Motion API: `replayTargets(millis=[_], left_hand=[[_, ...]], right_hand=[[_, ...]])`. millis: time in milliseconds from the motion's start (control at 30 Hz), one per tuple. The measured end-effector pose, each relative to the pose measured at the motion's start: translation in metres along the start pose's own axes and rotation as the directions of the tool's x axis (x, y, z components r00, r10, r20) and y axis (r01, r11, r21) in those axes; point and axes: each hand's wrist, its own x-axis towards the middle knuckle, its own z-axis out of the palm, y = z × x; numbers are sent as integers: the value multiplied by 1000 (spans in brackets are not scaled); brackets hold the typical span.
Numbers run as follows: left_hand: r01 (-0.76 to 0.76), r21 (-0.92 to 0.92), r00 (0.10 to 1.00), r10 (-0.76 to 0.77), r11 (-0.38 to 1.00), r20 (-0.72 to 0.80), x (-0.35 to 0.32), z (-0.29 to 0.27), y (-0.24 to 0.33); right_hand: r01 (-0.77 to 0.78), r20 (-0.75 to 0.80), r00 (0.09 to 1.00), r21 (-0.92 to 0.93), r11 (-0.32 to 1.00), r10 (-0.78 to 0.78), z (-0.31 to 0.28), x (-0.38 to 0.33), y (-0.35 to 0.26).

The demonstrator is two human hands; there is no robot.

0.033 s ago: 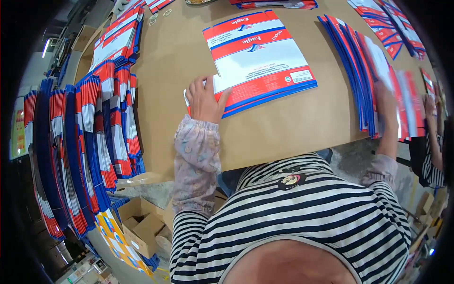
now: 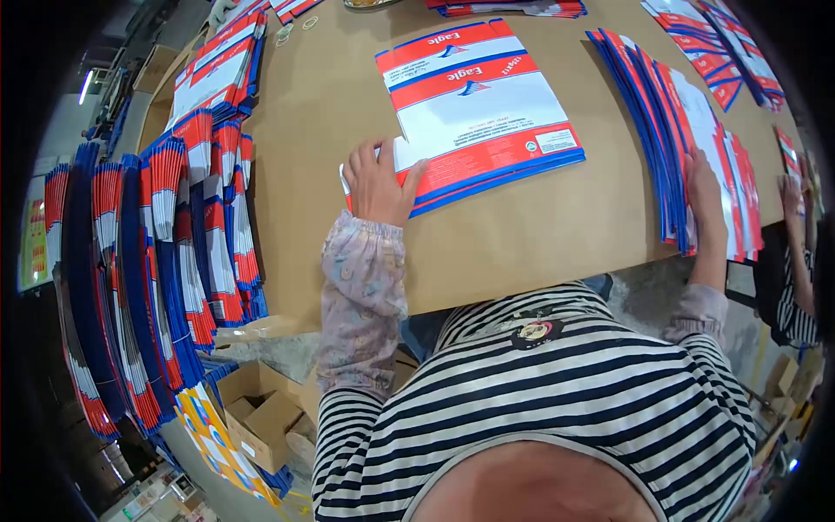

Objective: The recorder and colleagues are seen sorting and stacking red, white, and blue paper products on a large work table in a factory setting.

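My left hand (image 2: 380, 184) lies on the near left corner of a small pile of flat printed cartons (image 2: 478, 109) in red, white and blue. Its fingers are spread and its thumb rests along the red band. At the right edge of the table my right hand (image 2: 706, 196) is laid on a fanned stack of the same flat cartons (image 2: 642, 130). The fingers of that hand are stretched out over the sheets and its thumb is not clearly seen. Some cartons lie on either side of it.
Bundles of flat cartons (image 2: 122, 287) stand along the left side of the table (image 2: 322, 104). More cartons (image 2: 696, 52) lie at the far right and far edge. Rubber bands (image 2: 283, 33) are at the far left. An open cardboard box (image 2: 261, 409) sits below. Another person's hand (image 2: 793, 196) shows at far right.
The cartons at my right hand, blurred and swung outward before, now lie closer in against the fanned stack. My right hand has slowed there. The left hand stays in place.
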Motion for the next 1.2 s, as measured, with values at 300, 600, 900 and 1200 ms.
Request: replayTargets(millis=[300, 600, 900, 1200], left_hand=[[-42, -53, 990, 34, 998, -139, -7, 0, -11], [-153, -119, 963, 121, 981, -239, 5, 5, -22], [51, -561, 974, -166, 826, -156, 16, -46, 5], [320, -661, 922, -384, 679, 53, 8, -42, -9]], right_hand=[[384, -46, 905, 517, 765, -423, -60, 41, -207], [686, 83, 528, 545, 482, -845, -34, 2, -344], [932, -312, 360, 170, 321, -879, -65, 9, -314], [605, -398, 777, 256, 754, -488, -214, 49, -185]])
